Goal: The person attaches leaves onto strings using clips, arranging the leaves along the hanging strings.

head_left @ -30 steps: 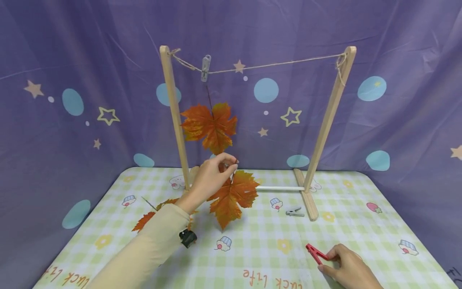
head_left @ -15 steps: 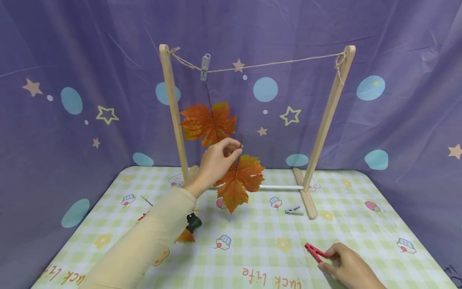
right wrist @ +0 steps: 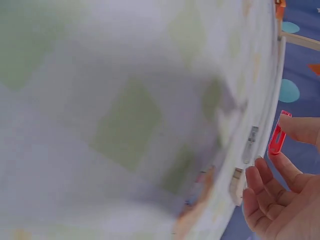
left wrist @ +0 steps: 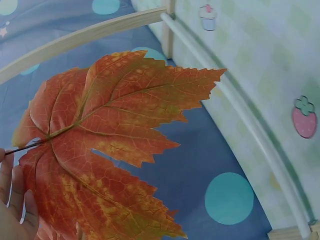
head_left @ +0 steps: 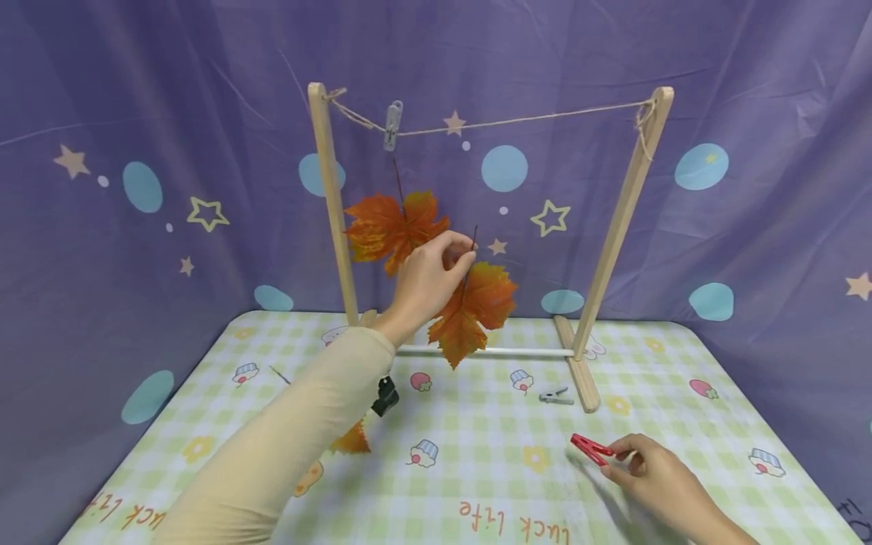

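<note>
My left hand (head_left: 431, 276) pinches the thin dark stem of an orange maple leaf (head_left: 475, 309), which hangs below the fingers in front of the wooden frame. The same leaf (left wrist: 115, 130) fills much of the left wrist view. Behind the hand, a second maple leaf (head_left: 395, 227) hangs by its stem from a grey clothespin (head_left: 392, 126) on the string (head_left: 518, 121). At the lower right, my right hand (head_left: 657, 473) holds a red clothespin (head_left: 591, 449) between thumb and forefinger, above the table. In the right wrist view the red clothespin (right wrist: 277, 134) shows at the fingertips.
The wooden frame (head_left: 616, 227) has two posts joined by a white rod (head_left: 524, 352). A grey clothespin (head_left: 556, 397) lies beside its right foot (head_left: 577, 371). Another leaf (head_left: 353, 439) lies on the checked tablecloth (head_left: 477, 424), mostly hidden under the left sleeve.
My left hand has risen and moved right with its leaf, toward the string. My right hand has lifted the red clothespin slightly; its handles look closer together.
</note>
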A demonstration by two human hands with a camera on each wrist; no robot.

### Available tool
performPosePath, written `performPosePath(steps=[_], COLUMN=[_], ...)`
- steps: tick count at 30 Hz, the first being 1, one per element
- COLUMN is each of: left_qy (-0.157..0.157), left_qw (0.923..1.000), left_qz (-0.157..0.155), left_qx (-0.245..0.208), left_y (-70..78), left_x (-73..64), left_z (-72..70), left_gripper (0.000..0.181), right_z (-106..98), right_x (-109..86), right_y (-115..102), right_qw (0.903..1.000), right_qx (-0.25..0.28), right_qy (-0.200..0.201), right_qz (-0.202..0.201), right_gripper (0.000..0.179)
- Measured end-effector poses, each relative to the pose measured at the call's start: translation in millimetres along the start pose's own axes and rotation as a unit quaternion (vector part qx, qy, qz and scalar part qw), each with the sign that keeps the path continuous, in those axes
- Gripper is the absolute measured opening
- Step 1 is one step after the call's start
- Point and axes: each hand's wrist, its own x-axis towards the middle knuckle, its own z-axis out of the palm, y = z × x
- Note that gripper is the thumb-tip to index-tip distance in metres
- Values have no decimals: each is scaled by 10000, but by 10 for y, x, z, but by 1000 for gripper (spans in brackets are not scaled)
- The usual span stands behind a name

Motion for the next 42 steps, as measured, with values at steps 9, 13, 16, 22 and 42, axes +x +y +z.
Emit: performPosePath(steps=[9, 13, 16, 22, 42], left_qy=[202, 277, 445, 953, 1173], left_qw=[9998, 9994, 9981, 9921, 9924], left_qz=[-41, 57, 215, 594, 18], left_qx=[60, 192, 373, 556, 366], left_y=[75, 74, 64, 61, 138], left_x=[125, 156, 184, 278, 502], left_z=[18, 23, 25, 33, 1], left_gripper=[19, 19, 19, 20, 25], right_z=[-151, -189, -224, -312, -572], right_x=[75, 104, 137, 241, 634], right_y=[-175, -249, -316, -473, -1160], right_qw=[9975, 9929, 9891, 9855, 9747], right_qx=[-56, -12, 25, 147, 1216], right_qy=[376, 655, 860, 1039, 1023], right_qz=[-602, -992, -1197, -1331, -1575], right_gripper=[38, 38, 35, 30, 34])
